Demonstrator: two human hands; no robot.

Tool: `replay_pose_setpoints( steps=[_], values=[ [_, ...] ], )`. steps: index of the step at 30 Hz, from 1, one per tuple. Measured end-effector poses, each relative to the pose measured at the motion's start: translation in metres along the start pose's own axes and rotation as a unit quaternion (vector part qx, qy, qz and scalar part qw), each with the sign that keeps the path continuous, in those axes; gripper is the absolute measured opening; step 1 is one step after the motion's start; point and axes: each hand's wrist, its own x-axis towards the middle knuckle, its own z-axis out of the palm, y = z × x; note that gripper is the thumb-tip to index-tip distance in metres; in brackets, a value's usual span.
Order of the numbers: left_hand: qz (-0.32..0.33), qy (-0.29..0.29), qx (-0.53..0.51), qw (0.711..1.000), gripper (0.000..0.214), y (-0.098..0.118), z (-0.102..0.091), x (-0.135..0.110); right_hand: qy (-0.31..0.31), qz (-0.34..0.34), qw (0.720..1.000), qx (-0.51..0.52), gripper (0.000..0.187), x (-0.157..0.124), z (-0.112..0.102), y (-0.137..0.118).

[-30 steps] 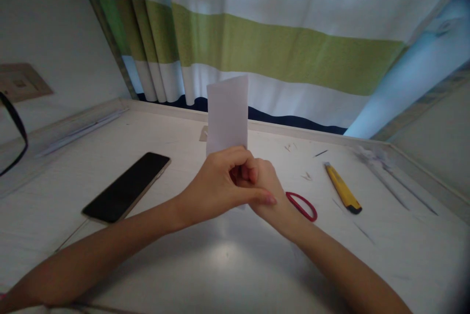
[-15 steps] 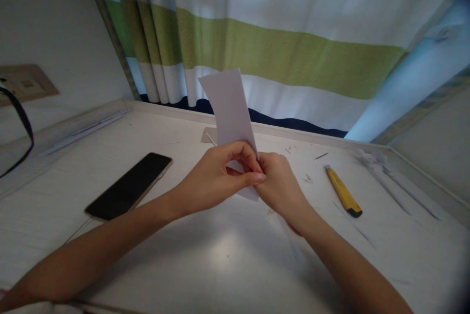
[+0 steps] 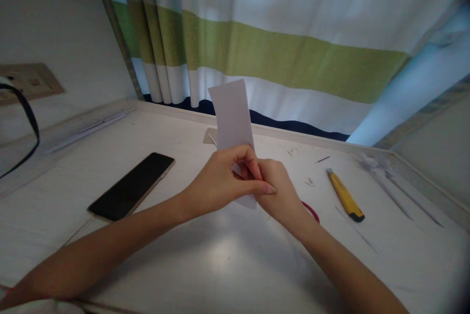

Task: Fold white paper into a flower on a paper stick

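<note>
A strip of white paper (image 3: 234,113) stands nearly upright, with its lower part behind my fingers and a bit of its bottom edge showing below them. My left hand (image 3: 235,177) is closed in a pinch at the paper's right edge, with the thumb tip against my right hand. My right hand (image 3: 277,189) is closed at the same edge; its fingertips are hidden behind the paper and my left hand. From behind my right wrist a thin red curved piece (image 3: 311,211) shows; I cannot tell what it belongs to.
On the white table (image 3: 176,260), a black phone (image 3: 132,186) lies left and a yellow box cutter (image 3: 345,196) right. A thin dark stick (image 3: 323,159) and small scraps (image 3: 309,182) are near the cutter. A curtain (image 3: 279,55) hangs behind the table.
The paper and both hands sit slightly lower in the view, and the paper's top is a little further right. The red curved piece has come into sight by my right wrist.
</note>
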Motion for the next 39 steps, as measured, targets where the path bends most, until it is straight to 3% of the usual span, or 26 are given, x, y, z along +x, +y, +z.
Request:
replay_pose_setpoints(
  steps=[6, 13, 16, 20, 25, 35, 39],
  values=[
    [0.027, 0.017, 0.089, 0.996, 0.050, 0.001, 0.009, -0.002, 0.021, 0.039, 0.999, -0.013, 0.014, 0.005, 0.009, 0.000],
    [0.072, -0.022, 0.048, 0.996, 0.022, 0.000, -0.006, 0.004, -0.013, 0.037, 0.994, 0.104, 0.015, 0.009, -0.006, 0.008],
    [0.047, 0.025, 0.044, 0.998, 0.014, -0.001, -0.015, 0.008, -0.030, 0.041, 0.989, 0.141, 0.029, 0.011, -0.013, 0.014],
    [0.052, 0.103, 0.058, 0.992, 0.021, 0.001, -0.016, 0.007, -0.020, 0.069, 0.982, 0.173, 0.038, 0.014, -0.016, 0.019],
    [0.124, 0.071, 0.140, 0.980, 0.037, 0.001, -0.004, 0.002, -0.029, 0.065, 0.979, 0.189, 0.021, 0.020, 0.000, 0.014],
    [0.071, 0.067, 0.131, 0.987, 0.016, 0.000, 0.001, -0.001, 0.006, 0.022, 0.984, 0.175, 0.015, 0.018, 0.017, 0.013],
    [0.139, 0.091, 0.201, 0.965, 0.011, -0.001, 0.000, 0.001, 0.017, -0.010, 0.986, 0.164, 0.014, 0.014, 0.027, 0.007]
  ],
)
